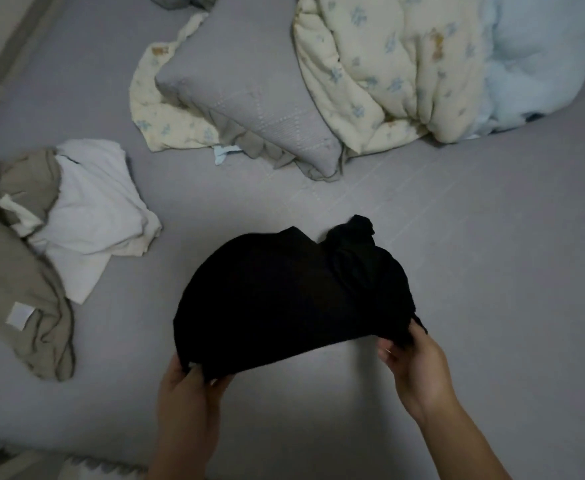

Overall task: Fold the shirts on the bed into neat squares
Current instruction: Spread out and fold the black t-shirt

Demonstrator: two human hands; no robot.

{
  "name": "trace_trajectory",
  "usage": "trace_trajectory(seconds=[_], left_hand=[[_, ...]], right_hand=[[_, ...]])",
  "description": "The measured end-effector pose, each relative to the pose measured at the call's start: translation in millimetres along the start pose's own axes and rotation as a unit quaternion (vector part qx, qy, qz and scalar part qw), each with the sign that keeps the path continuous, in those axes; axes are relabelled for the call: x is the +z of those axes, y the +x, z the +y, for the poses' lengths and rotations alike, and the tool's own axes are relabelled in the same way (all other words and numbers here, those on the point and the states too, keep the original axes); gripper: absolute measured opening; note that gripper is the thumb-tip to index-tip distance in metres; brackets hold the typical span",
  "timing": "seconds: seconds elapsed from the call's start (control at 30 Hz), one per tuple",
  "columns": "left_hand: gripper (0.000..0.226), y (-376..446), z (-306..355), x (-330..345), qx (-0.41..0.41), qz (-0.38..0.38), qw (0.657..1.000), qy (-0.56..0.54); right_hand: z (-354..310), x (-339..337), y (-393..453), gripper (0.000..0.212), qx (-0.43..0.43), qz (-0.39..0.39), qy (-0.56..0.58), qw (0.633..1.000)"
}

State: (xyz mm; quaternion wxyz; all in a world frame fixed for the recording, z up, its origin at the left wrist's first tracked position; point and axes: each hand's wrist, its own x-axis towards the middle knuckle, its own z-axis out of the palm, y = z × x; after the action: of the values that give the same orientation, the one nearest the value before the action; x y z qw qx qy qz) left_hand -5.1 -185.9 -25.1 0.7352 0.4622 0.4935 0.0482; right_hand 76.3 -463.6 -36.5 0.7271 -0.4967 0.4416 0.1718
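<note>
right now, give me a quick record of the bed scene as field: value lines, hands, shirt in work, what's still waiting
surface: grey bed sheet
shirt in work: black shirt, partly folded, far right corner bunched
left hand: left hand gripping the shirt's near left corner
right hand: right hand gripping the shirt's near right corner
waiting pile: white shirt and beige garment, crumpled together at left
bedding: grey pillow and cream floral quilt at the far side
neat square yet: no
</note>
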Motion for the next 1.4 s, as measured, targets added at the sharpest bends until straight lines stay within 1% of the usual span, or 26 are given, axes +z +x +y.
trace_trajectory(seconds=[0.07,0.13,0.2,0.23,0.27,0.3,0.33,0.4,0.47,0.53,0.57,0.63,0.67,0.7,0.73,0.8,0.83,0.87,0.9,1.07,1.13,1.2,1.27,1.3,1.37,1.4], left_hand=[[0.043,4,-32,-13,-0.128,0.049,0.988,0.074],[0.027,2,-65,-26,-0.266,0.07,0.949,0.153],[0.019,-3,-87,-36,-0.321,0.055,0.91,0.256],[0.032,-3,-93,-36,-0.311,0.046,0.897,0.312],[0.055,-1,-96,-36,-0.273,0.036,0.893,0.356],[0.073,4,-95,-34,-0.211,0.036,0.888,0.407],[0.078,8,-91,-28,-0.139,0.046,0.872,0.467],[0.065,17,-77,-7,0.015,0.048,0.829,0.557],[0.053,26,-61,29,0.137,-0.014,0.822,0.552],[0.052,43,-52,74,0.205,-0.109,0.819,0.524],[0.054,53,-49,97,0.228,-0.152,0.808,0.521],[0.065,77,-43,142,0.239,-0.225,0.783,0.528],[0.072,86,-42,162,0.216,-0.263,0.779,0.527],[0.078,92,-44,177,0.177,-0.297,0.776,0.528],[0.08,94,-48,186,0.141,-0.321,0.766,0.539],[0.065,89,-60,185,0.124,-0.33,0.721,0.597],[0.048,83,-67,176,0.136,-0.321,0.694,0.631],[0.028,75,-71,161,0.151,-0.304,0.681,0.649],[0.014,68,-75,142,0.159,-0.289,0.685,0.649],[0.029,43,-66,66,0.158,-0.184,0.75,0.615],[0.025,46,-60,81,0.211,-0.174,0.765,0.582],[0.031,53,-56,115,0.253,-0.204,0.764,0.558],[0.047,63,-55,151,0.264,-0.262,0.735,0.567],[0.056,69,-58,166,0.262,-0.287,0.706,0.591],[0.07,79,-67,179,0.224,-0.313,0.626,0.679],[0.068,83,-73,176,0.2,-0.314,0.578,0.727]], right_hand=[[18,-16,7,0.023,0.092,0.052,-0.038,0.994],[38,-34,10,0.025,0.171,0.083,-0.055,0.98],[56,-52,15,0.02,0.188,0.101,-0.104,0.971],[61,-59,18,0.015,0.176,0.104,-0.139,0.969],[65,-63,21,0.01,0.155,0.109,-0.173,0.967],[65,-64,24,0.007,0.122,0.117,-0.204,0.964],[63,-64,27,0.006,0.075,0.128,-0.232,0.961],[50,-57,29,0.014,-0.039,0.135,-0.265,0.954],[32,-42,32,0.024,-0.132,0.108,-0.268,0.948],[18,-23,38,0.025,-0.197,0.051,-0.292,0.935],[14,-15,42,0.03,-0.219,0.022,-0.331,0.917],[11,0,50,0.072,-0.228,-0.033,-0.465,0.855],[12,5,52,0.087,-0.208,-0.057,-0.531,0.819],[14,9,53,0.089,-0.184,-0.074,-0.586,0.786],[16,9,54,0.079,-0.163,-0.083,-0.62,0.763],[19,2,56,0.033,-0.158,-0.075,-0.645,0.744],[20,-6,55,0.015,-0.167,-0.054,-0.63,0.757],[19,-16,54,0.011,-0.181,-0.031,-0.603,0.776],[16,-26,52,0.015,-0.194,-0.011,-0.573,0.796],[-18,-77,42,0.027,-0.267,0.132,-0.452,0.841],[-32,-99,50,0.024,-0.241,0.214,-0.379,0.867],[-39,-115,64,0.023,-0.177,0.264,-0.312,0.895],[-34,-121,75,0.037,-0.115,0.277,-0.324,0.898],[-29,-121,79,0.047,-0.092,0.278,-0.355,0.888],[-15,-114,78,0.068,-0.058,0.284,-0.409,0.865],[-8,-112,77,0.079,-0.04,0.291,-0.403,0.867]])
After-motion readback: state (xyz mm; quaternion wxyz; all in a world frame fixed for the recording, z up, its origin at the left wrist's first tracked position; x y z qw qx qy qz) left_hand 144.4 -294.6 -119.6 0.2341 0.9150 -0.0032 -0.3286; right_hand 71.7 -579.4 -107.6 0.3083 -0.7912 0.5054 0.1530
